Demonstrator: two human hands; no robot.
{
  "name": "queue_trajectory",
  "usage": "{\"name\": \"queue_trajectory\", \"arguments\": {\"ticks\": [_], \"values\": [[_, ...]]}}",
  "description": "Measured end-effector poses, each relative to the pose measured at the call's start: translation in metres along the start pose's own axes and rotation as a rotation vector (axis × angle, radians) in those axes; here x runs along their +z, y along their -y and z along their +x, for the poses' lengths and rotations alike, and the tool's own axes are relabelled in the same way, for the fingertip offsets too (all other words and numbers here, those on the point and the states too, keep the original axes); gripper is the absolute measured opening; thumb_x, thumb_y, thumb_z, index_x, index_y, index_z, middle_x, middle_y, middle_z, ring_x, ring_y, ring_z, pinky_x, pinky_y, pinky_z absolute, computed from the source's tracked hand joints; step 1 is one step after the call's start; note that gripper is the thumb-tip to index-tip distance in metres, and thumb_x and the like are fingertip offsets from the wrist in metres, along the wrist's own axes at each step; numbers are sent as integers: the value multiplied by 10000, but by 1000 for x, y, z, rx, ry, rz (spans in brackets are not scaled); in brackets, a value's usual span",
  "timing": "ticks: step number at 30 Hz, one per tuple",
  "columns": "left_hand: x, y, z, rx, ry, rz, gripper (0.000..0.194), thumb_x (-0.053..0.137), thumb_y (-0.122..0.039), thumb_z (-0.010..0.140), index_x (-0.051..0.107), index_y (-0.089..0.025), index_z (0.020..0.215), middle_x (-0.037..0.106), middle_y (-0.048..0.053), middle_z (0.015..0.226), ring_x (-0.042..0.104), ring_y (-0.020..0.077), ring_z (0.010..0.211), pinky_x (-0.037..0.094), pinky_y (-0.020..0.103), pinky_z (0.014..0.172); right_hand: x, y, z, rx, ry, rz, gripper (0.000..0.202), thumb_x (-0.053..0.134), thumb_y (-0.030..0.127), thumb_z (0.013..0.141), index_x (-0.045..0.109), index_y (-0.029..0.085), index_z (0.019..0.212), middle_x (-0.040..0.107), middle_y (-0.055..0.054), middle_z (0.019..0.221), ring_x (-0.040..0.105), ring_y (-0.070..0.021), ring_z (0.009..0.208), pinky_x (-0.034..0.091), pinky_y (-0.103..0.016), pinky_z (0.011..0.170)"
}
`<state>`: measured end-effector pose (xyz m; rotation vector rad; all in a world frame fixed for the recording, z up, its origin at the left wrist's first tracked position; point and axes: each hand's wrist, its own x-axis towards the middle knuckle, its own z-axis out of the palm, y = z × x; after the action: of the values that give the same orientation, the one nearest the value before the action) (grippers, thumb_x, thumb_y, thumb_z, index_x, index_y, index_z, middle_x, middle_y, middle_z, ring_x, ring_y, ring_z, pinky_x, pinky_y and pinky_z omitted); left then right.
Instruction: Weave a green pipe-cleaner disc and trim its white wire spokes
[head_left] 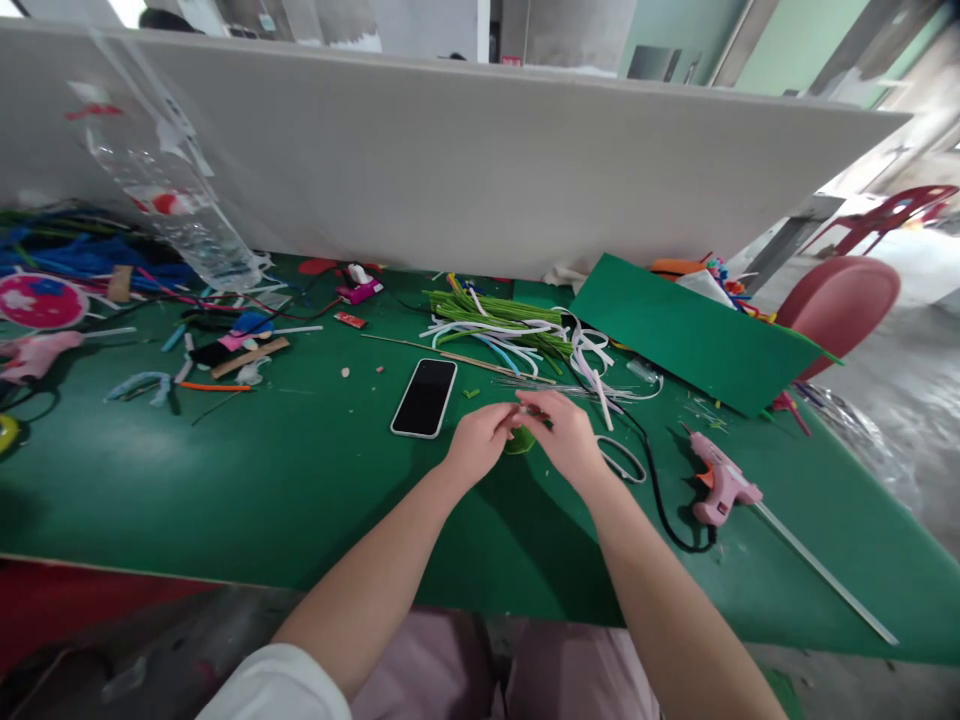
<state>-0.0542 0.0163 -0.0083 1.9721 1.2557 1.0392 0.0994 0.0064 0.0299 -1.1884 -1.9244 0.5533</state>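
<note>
My left hand (484, 437) and my right hand (561, 430) meet above the middle of the green table. Both are closed, fingertips pinched together and touching. Just below the fingers shows a small green rounded piece (519, 441), partly hidden by them. Whether it is held or lies on the table I cannot tell. Left of my left hand lies a phone (424, 398) with a dark screen. Small green scraps (471, 393) lie between phone and hands. A loop of pale grey strip (622, 462) rests beside my right wrist.
Behind my hands lies a pile of green and white pipe cleaners (495, 318). A pink glue gun (721, 480) with its black cord lies at right, near a green sheet (690, 330). At left are a plastic bottle (169, 190) and another pink glue gun (36, 352). A grey partition (450, 160) closes the back.
</note>
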Motion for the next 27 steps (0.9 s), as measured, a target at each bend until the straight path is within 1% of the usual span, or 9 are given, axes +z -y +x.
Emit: {"name": "queue_trajectory", "arguments": {"ticks": [2,4,5,8,11,17,20,23,27], "values": [[1,0,-1,42,5,82,256,380,-205,852,603,-191,977,658,36,843,600,132,665,465,258,650,12,-8,2,-9,-70,39,164,518,247,810,642,214,912,635,-51,896,599,-169,794,492,-286,701],[2,-1,-2,62,-2,148,252,385,-225,859,605,-186,973,667,37,858,611,141,701,471,261,653,17,-17,0,-16,-142,25,126,527,226,803,652,206,811,641,-47,827,602,-170,767,490,-284,690],[3,-1,-2,69,-6,173,248,391,-239,860,609,-184,967,671,37,864,615,143,717,474,261,654,17,-20,-2,-22,-156,6,122,532,217,800,651,203,783,641,-44,798,601,-171,756,486,-283,691],[5,-1,-3,86,-16,232,227,417,-247,853,626,-191,925,680,30,867,623,149,753,479,258,651,12,-26,-5,-30,-109,-48,126,527,194,801,651,202,779,643,-40,775,596,-169,739,472,-276,688],[7,0,-3,92,-23,272,213,433,-250,851,636,-201,895,685,20,865,626,151,774,482,257,649,10,-28,-6,1,-48,-76,132,517,190,806,645,211,778,647,-28,768,595,-166,726,460,-264,675],[8,-1,-4,119,-75,336,206,460,-293,848,640,-203,894,684,14,872,622,141,767,475,244,644,10,-33,-5,70,17,-96,114,520,254,804,609,214,744,628,-10,701,574,-157,641,433,-250,597],[4,-4,-3,114,-90,352,213,463,-303,849,629,-212,947,669,16,904,610,135,790,465,232,649,8,-37,-5,97,-23,-115,125,498,264,817,589,205,755,619,-21,715,564,-160,635,427,-256,585],[-1,-4,-2,103,-70,402,216,452,-304,855,632,-206,924,656,17,867,598,134,777,452,232,653,5,-40,-6,87,-76,-176,115,497,255,822,586,198,776,617,-34,758,559,-165,661,429,-262,596],[-3,-3,-1,125,-51,455,215,447,-303,857,633,-196,863,640,16,803,580,126,718,427,226,602,4,-40,-9,-4,-31,-346,114,498,220,820,599,207,768,610,-40,773,557,-181,721,424,-267,597]]}}
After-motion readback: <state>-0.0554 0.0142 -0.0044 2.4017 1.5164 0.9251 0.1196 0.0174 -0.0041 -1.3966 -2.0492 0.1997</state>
